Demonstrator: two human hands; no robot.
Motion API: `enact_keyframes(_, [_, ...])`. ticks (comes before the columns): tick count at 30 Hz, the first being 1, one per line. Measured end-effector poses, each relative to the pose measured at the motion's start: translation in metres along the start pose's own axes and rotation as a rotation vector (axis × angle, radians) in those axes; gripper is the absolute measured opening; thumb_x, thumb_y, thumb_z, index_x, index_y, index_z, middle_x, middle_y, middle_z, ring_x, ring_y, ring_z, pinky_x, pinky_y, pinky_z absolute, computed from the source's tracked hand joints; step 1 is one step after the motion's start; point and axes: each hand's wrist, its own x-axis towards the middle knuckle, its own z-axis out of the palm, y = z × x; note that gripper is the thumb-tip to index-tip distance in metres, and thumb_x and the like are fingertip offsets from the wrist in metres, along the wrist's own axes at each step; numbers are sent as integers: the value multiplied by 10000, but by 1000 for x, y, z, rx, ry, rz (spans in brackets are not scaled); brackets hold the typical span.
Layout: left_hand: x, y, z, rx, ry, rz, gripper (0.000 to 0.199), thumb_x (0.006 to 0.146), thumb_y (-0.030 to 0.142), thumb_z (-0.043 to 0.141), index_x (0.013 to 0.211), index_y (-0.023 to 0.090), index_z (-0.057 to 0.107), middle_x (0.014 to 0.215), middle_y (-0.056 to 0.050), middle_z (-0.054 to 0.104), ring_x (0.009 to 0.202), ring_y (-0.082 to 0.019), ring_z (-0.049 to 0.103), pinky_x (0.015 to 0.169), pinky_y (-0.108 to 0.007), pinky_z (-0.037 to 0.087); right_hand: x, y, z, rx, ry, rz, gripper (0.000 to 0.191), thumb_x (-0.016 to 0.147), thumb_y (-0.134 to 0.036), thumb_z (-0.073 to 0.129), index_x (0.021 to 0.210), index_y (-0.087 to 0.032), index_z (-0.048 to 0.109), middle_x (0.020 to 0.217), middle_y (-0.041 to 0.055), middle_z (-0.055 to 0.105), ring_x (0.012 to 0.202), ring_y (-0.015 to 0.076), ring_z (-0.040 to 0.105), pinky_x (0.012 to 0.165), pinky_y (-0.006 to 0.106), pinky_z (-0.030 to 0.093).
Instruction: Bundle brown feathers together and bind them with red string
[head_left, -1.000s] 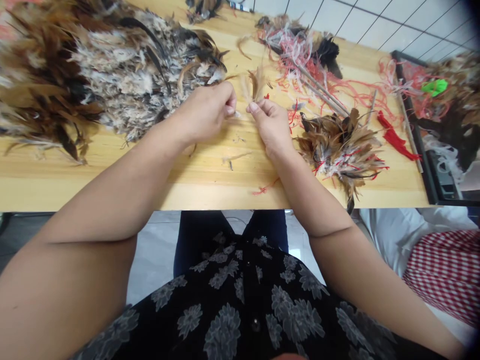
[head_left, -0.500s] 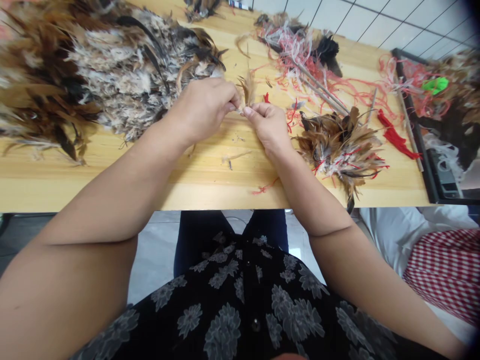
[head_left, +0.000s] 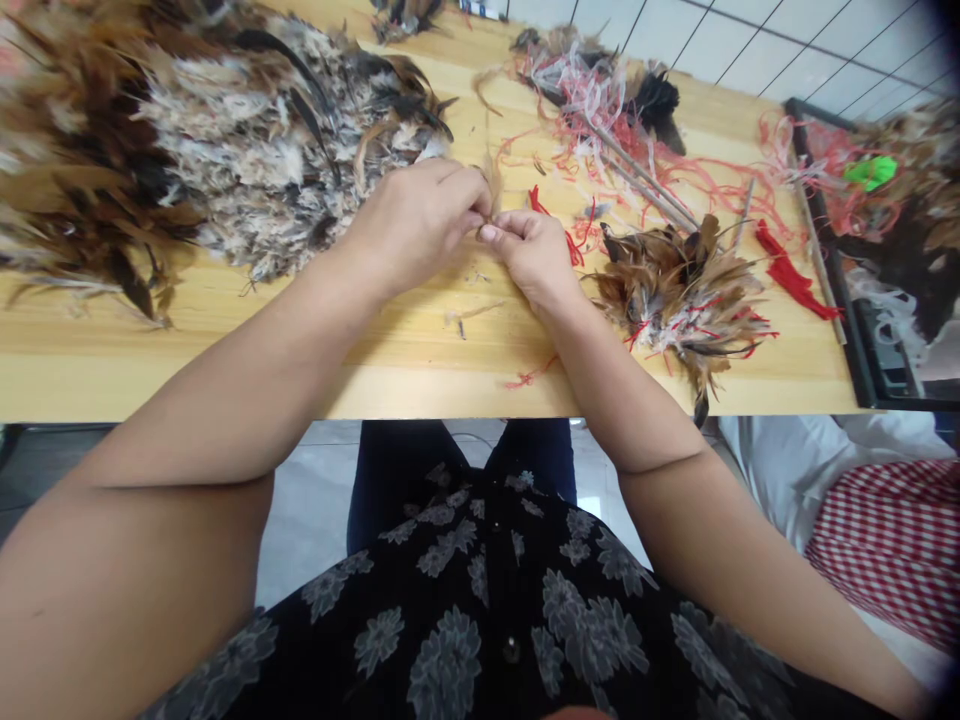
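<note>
My left hand (head_left: pixel 431 220) and my right hand (head_left: pixel 531 250) meet over the middle of the wooden table, fingertips pinched together. Between them stands a small brown feather bunch (head_left: pixel 492 180), its tips pointing away from me and its base hidden by the fingers. Both hands pinch at that base. To the left lies a large heap of whitish and dark feathers (head_left: pixel 240 140), close to my left wrist. Beside my right wrist rests a pile of brown feather bunches (head_left: pixel 679 290) bound with red thread. Short red threads (head_left: pixel 555 225) lie just beyond my right hand.
Tangled pink and white strings (head_left: pixel 581 90) with thin sticks (head_left: pixel 637 170) lie at the back. A red thread bundle (head_left: pixel 795 270) sits near a black-edged tray (head_left: pixel 844 310) at the right. More brown feathers (head_left: pixel 82 210) cover the far left. Bits of feather dot the table (head_left: pixel 420 370).
My left hand has shifted slightly right and turned over the feather bunch, hiding more of it. More of the red threads shows beyond my right hand, which has barely moved.
</note>
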Motion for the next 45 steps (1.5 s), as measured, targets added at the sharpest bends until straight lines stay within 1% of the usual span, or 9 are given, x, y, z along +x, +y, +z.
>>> enact_keyframes(3, [1, -4, 1, 19, 274, -16, 136, 1159, 252, 612, 1224, 229, 728, 1364, -142, 800, 1341, -298, 704, 1184, -459, 570, 1, 3, 0, -9, 16, -14, 529, 1037, -631, 876, 831, -192, 665, 781, -18, 574, 916, 174, 684, 967, 364, 673])
enact_keyframes(6, [2, -11, 1, 19, 522, -179, 160, 1159, 311, 648, 1121, 191, 747, 1251, -122, 790, 1171, -245, 713, 1011, -411, 599, 1, 3, -1, -7, 53, -26, 504, 1097, -618, 807, 879, -186, 669, 843, -21, 610, 894, 141, 658, 946, 336, 647])
enact_keyframes(9, [4, -11, -2, -208, 364, -341, 170, 1071, 350, 687, 968, 223, 730, 1041, -51, 768, 887, -205, 615, 836, -406, 549, 1, 2, -1, 4, 71, -32, 496, 1111, -622, 784, 911, -184, 664, 900, -11, 625, 934, 142, 657, 953, 334, 626])
enact_keyframes(11, [4, -6, -4, -437, 176, -373, 192, 1010, 422, 727, 943, 243, 742, 986, -37, 774, 846, -211, 570, 814, -415, 509, 0, 1, -1, 11, 77, -32, 519, 1089, -650, 805, 895, -198, 641, 895, -7, 610, 956, 157, 659, 964, 349, 632])
enact_keyframes(13, [5, 0, -5, -603, 92, -374, 241, 953, 495, 768, 930, 256, 750, 979, -42, 787, 858, -228, 568, 825, -432, 489, -1, 0, 0, 14, 76, -31, 544, 1069, -677, 823, 874, -212, 618, 868, -10, 586, 958, 171, 662, 968, 364, 646])
enact_keyframes(20, [4, 3, 2, -868, 29, -358, 225, 913, 347, 848, 770, 269, 692, 778, -20, 684, 773, -209, 548, 811, -420, 485, -7, -10, 7, 28, -6, 2, 535, 1040, -658, 869, 853, -199, 668, 838, 1, 675, 992, 199, 736, 998, 371, 686])
enact_keyframes(27, [7, 2, 13, -1352, 111, -555, 382, 867, 15, 1010, 706, 235, 742, 730, -1, 700, 733, -159, 651, 810, -295, 570, -14, -23, 7, 172, -117, -22, 567, 1024, -722, 854, 920, -174, 753, 1054, 40, 875, 1176, 225, 845, 1197, 434, 688])
enact_keyframes(36, [7, -9, 14, -1533, 193, -485, 364, 917, 114, 1017, 676, 265, 789, 682, 13, 662, 675, -141, 550, 679, -251, 533, -15, -32, 5, 292, -111, -30, 434, 966, -569, 966, 980, -168, 803, 1044, 7, 898, 1245, 222, 872, 1279, 471, 657])
enact_keyframes(45, [11, 6, 7, -1655, 120, -616, 619, 1209, -29, 616, 655, 194, 778, 671, -32, 696, 625, -98, 601, 628, -162, 551, -18, -37, 8, 383, -100, 13, 315, 985, -427, 982, 945, -177, 795, 1034, -9, 905, 1097, 158, 881, 1240, 396, 683])
